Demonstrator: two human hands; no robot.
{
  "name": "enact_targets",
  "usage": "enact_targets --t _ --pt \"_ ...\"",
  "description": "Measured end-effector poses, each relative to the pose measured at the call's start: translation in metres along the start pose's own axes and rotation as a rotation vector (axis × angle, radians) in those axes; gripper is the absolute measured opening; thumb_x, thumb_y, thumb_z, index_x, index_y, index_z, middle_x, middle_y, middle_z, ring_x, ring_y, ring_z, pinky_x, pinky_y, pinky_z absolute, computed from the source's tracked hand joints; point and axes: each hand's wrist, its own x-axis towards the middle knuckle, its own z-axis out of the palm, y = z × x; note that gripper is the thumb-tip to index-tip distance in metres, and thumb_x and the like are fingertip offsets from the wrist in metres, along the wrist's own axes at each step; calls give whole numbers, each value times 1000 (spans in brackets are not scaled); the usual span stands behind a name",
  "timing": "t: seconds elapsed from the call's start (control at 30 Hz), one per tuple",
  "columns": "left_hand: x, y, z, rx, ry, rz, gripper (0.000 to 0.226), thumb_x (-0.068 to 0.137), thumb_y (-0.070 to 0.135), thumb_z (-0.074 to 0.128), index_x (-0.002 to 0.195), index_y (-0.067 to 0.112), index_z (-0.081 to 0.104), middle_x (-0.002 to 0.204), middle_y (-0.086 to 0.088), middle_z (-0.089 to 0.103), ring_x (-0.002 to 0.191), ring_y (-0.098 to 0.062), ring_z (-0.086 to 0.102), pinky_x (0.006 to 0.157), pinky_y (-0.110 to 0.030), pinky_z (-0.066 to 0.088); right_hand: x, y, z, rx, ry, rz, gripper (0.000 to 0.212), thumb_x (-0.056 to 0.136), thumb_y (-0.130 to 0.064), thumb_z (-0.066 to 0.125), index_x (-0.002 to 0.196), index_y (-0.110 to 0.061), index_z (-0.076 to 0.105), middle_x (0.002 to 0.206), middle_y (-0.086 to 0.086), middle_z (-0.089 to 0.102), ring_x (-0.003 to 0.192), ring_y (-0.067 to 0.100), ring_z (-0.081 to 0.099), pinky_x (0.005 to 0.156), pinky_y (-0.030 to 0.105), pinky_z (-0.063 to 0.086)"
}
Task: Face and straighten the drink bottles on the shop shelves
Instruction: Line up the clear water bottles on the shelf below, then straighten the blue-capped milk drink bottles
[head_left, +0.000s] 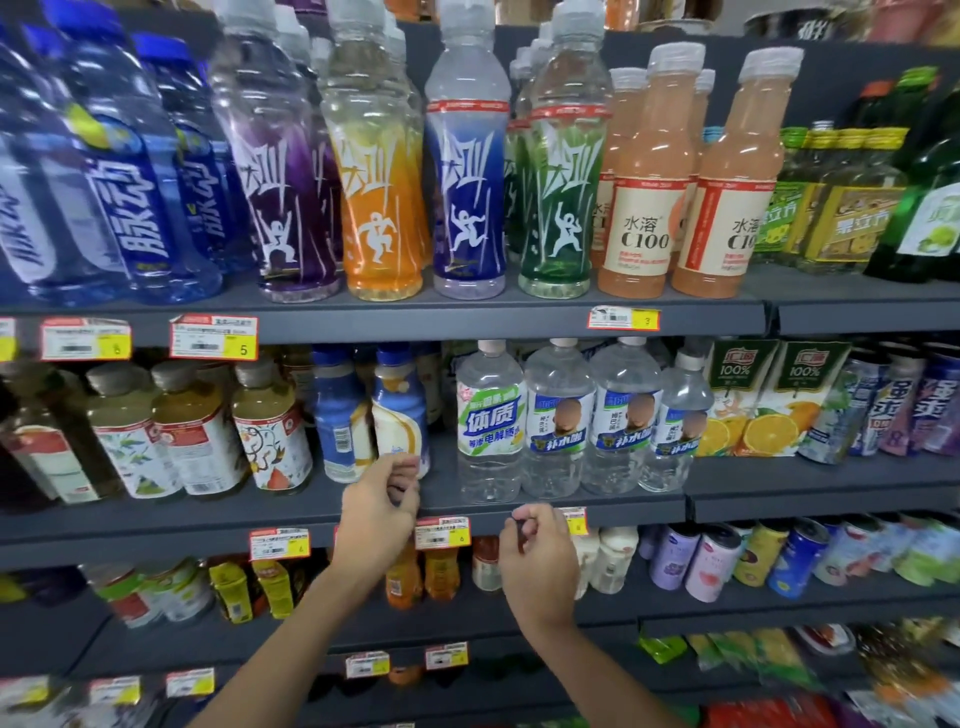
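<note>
Head-worn wide-angle view faces the drink shelves (519, 325) squarely, close, angled slightly down, left hand (382, 501) and right hand (540, 551) low centre.

The blue bottles (26, 218) are cut by the left edge. The price tags (214, 336) have print too small to read.
</note>
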Motion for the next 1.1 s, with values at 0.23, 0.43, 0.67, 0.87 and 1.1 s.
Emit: enact_targets --t 0.23,0.43,0.67,0.87,1.1 --pt "-6 -28 -63 42 80 14 32 89 -2 63 107 24 65 87 7 66 82 -2 60 70 -5 44 -21 -56 50 55 -32 -113 9 91 -17 69 99 -19 66 78 -12 50 73 10 55 64 33 51" --pt "-7 -41 -81 59 69 -24 34 89 0 65 119 16 63 94 8 62 82 -3 59 71 -6 44 -19 -100 87 55 -97 18 46 88 -40 69 129 -22 55 94 -12 56 89 12 60 75 32 51" --pt "-10 -50 -76 72 11 -48 32 90 7 66 121 14 63 93 8 60 81 -4 58 70 -8 44 15 -122 114 -254 -215 232 97 80 -68 67 150 -13 27 113 9 71 104 30 68 70 34 40" --pt "3 -45 -69 192 56 -192 41 92 26 66 131 20 53 106 8 57 90 -8 56 79 -25 46 16 -118 118 -322 -185 190 57 91 -62 56 120 -16 40 106 9 71 96 31 68 67 35 40" --pt "27 -34 -56 376 40 -317 60 93 41 59 140 13 36 112 -5 67 97 -26 67 80 -39 50 20 -116 100 -132 -261 270 56 83 -51 73 121 -20 47 106 5 71 100 29 67 70 32 43"
